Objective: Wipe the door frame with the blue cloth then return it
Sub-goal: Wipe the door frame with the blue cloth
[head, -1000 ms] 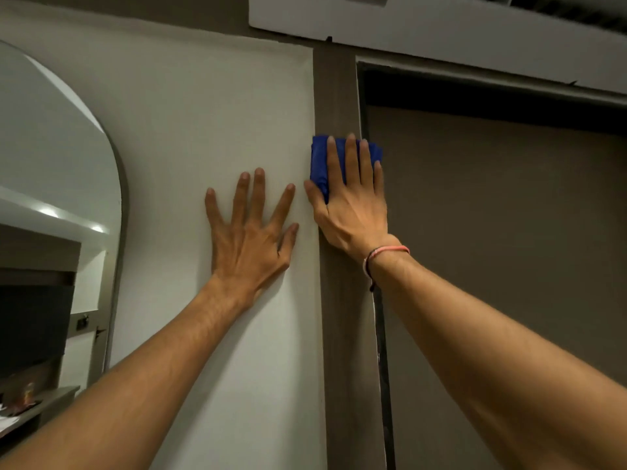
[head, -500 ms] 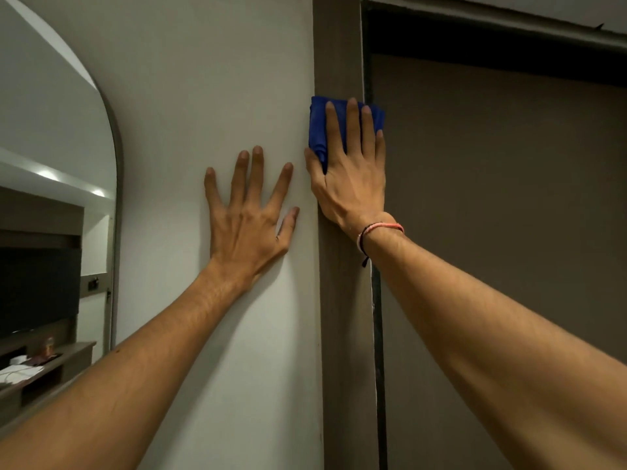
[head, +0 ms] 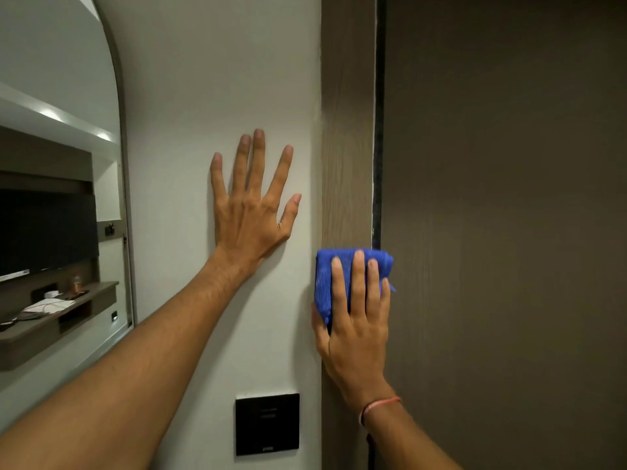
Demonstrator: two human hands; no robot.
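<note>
The door frame (head: 347, 130) is a vertical strip of grey-brown wood between the white wall and the dark door. My right hand (head: 356, 330) lies flat on the folded blue cloth (head: 324, 283) and presses it against the frame at mid height. The cloth spans the frame's full width, its right corner reaching the door gap. My left hand (head: 251, 212) rests flat on the white wall to the left of the frame, fingers spread, holding nothing.
The brown door (head: 502, 232) fills the right side. A black switch panel (head: 267, 424) sits on the wall low down, left of the frame. An arched mirror (head: 57, 198) at the far left reflects a shelf and a screen.
My right hand has slid the blue cloth down the door frame from near the top to mid height. The view has tilted down, and the switch panel has come into sight. My left hand stays on the wall.
</note>
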